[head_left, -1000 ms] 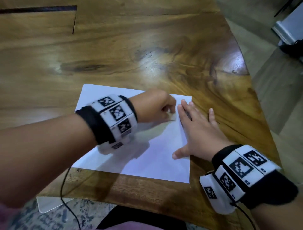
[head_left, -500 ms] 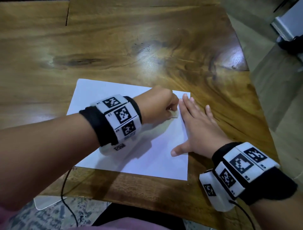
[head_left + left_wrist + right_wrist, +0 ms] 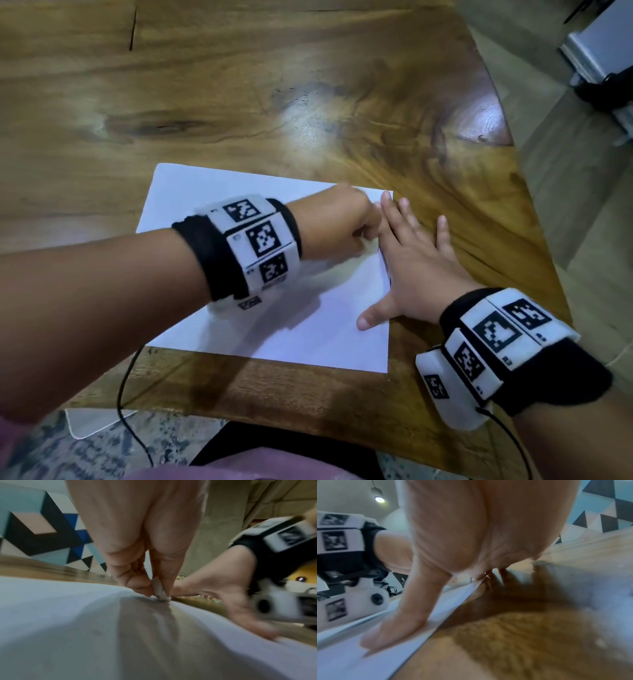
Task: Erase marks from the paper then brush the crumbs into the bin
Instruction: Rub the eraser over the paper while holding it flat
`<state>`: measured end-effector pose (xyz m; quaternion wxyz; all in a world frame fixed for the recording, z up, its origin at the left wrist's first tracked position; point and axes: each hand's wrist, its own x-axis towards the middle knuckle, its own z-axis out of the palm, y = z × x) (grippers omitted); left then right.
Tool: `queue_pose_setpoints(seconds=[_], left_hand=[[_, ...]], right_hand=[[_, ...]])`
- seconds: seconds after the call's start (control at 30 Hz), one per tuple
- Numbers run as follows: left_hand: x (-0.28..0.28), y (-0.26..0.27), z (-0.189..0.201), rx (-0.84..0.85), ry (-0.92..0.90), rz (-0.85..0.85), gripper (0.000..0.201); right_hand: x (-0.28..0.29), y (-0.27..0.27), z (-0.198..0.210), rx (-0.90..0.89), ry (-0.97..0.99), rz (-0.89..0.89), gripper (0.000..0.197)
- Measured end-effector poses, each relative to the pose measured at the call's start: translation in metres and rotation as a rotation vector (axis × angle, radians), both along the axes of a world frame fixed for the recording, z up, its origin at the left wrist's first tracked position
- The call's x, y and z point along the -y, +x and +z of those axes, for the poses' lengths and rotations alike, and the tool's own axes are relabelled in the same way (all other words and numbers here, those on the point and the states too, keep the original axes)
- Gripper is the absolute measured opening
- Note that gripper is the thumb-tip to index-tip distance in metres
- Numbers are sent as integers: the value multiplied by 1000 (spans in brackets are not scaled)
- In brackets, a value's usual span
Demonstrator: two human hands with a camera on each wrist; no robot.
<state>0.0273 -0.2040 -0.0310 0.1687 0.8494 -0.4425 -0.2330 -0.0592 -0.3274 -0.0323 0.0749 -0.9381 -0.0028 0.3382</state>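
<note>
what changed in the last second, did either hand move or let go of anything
Little changed. The left hand shifted slightly toward the paper's far right corner, rubbing the eraser it pinches. The right hand stayed flat, pressing the paper's right edge. Nothing was let go.

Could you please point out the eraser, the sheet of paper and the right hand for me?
eraser (image 3: pixel 160 591): left wrist view, white tip pinched between fingers.
sheet of paper (image 3: pixel 212 192): head view, bare far-left area.
right hand (image 3: pixel 416 270): head view, back of the hand.

bare table (image 3: pixel 308 85) beyond the paper (image 3: pixel 308 329), hands (image 3: pixel 416 263) crowding its right edge
</note>
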Motion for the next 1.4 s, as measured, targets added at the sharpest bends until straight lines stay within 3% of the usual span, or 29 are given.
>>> queue_pose_setpoints(seconds=[0.17, 0.37, 0.57, 0.77, 0.93, 1.0, 1.17, 1.3, 1.4], left_hand=[[-24, -28, 1, -185, 108, -242, 14], [-9, 0, -2, 27, 5, 10, 16], [-28, -23, 2, -145, 92, -226, 13], [-2, 4, 2, 5, 25, -22, 16], [-28, -18, 4, -191, 179, -273, 13], [-24, -11, 7, -179, 179, -242, 16], [-3, 8, 3, 33, 12, -25, 17], [-24, -16, -2, -91, 0, -140, 11], [-42, -29, 0, -231, 107, -255, 14]], right_hand=[[-1, 0, 0, -15, -3, -15, 153], [-1, 0, 0, -14, -5, -11, 154], [-1, 0, 0, -26, -15, -8, 154], [-1, 0, 0, -29, -13, -2, 155], [-1, 0, 0, -30, -22, 3, 154], [-1, 0, 0, -23, -21, 4, 154], [0, 0, -1, -10, -17, 6, 154], [0, 0, -1, -7, -19, 0, 153], [-2, 0, 1, -9, -28, -4, 153]])
